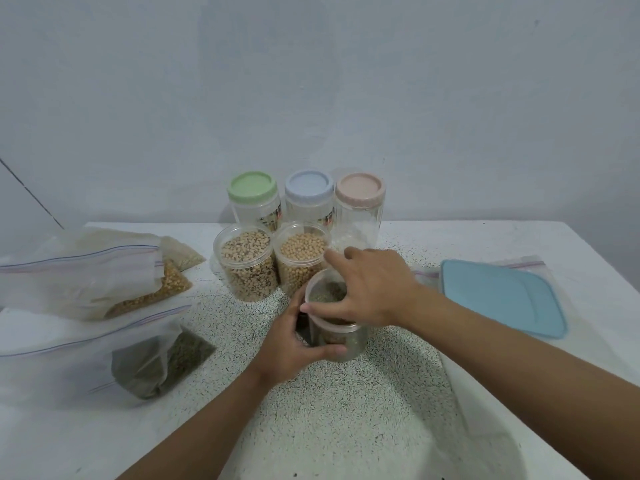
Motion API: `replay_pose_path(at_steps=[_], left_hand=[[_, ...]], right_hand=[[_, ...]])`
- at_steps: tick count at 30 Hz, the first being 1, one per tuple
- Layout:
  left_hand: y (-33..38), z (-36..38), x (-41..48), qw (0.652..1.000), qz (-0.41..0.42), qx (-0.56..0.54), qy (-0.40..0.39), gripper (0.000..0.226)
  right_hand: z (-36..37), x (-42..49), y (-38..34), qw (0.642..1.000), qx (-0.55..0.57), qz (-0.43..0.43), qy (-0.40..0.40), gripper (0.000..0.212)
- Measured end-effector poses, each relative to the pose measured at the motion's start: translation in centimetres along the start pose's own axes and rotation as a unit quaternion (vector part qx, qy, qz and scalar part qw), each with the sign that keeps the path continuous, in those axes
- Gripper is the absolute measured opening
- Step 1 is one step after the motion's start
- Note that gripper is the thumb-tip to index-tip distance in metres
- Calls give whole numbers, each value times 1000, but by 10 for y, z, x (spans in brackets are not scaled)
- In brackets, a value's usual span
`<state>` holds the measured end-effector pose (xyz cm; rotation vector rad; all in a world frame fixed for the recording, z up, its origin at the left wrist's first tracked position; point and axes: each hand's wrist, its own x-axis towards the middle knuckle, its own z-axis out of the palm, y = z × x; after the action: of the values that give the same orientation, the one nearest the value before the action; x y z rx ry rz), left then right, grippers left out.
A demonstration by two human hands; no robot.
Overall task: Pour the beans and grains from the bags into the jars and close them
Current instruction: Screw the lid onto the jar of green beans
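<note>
At the middle of the table [346, 427], in the head view, your left hand [294, 355] grips the jar of green grains [343, 344] from the near left side. Its fingers and thumb are curled round the clear wall, and the jar stands upright on the speckled top. Your right hand [370, 285] lies over the clear lid [325, 292] on that jar's mouth. The fingers are spread and nearly straight, the thumb rests along the near rim, and the forefinger reaches past the far rim. Whether the lid is fully seated you cannot tell; the hand hides much of it.

Just behind stand two filled jars side by side and touching: the jar of black-eyed peas [247, 268] on the left and the jar of soybeans [298, 261] on the right. Behind these, against the wall, stands a row of three taller jars: the green-lidded jar [254, 199], the blue-lidded jar [308, 195] and the pink-lidded jar [358, 206].

On your left lie the zip bags. The bag of yellow kernels [156, 289] is farther back, with a bag of pale grains [183, 254] behind it. The bag of green grains [162, 358] is nearer you, with its contents bunched in one corner. On your right a flat blue lid [502, 299] rests on an empty zip bag [523, 265], well apart from the jars.
</note>
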<state>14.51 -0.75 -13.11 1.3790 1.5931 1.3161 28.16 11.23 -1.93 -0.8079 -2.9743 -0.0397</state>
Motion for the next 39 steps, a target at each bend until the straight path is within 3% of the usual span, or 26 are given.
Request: replay_pose_path(at_steps=[5,8,11,14,18,23,26,29,32,36,39], left_hand=[[3,0,-1,1000,2,3,4,106],[3,0,-1,1000,1,1,5,104],[3,-1,-1,1000,2,2,4,103],[3,-1,-1,1000,-1,-1,2,104],[1,-1,-1,1000,-9,-17,0,102],[-1,-3,0,1000,-18,-17,-2,103],[-2,-3,0,1000,-17,-11,1,105],[-3,-3,0,1000,-11,-2,1,106],[-1,-2,0,1000,-10,1,0,104],[1,-2,-2,1000,-6,-4,1,103],[0,-2,-2,1000,-4,1,2,104]], right_hand=[[-15,-1,19,997,-12,72,29,84],[-15,0,26,984,159,-38,-75,65],[-14,2,28,954,211,-148,-151,73],[-14,1,24,971,187,-104,-110,74],[-12,-4,6,998,25,-6,-60,82],[-10,-5,20,999,36,35,17,75],[-17,0,28,980,161,-93,-76,65],[-18,3,30,948,214,-170,-165,80],[-14,1,26,970,169,-118,-132,76],[-9,-2,12,999,-9,-8,-43,74],[-2,-4,23,997,69,-5,-16,65]])
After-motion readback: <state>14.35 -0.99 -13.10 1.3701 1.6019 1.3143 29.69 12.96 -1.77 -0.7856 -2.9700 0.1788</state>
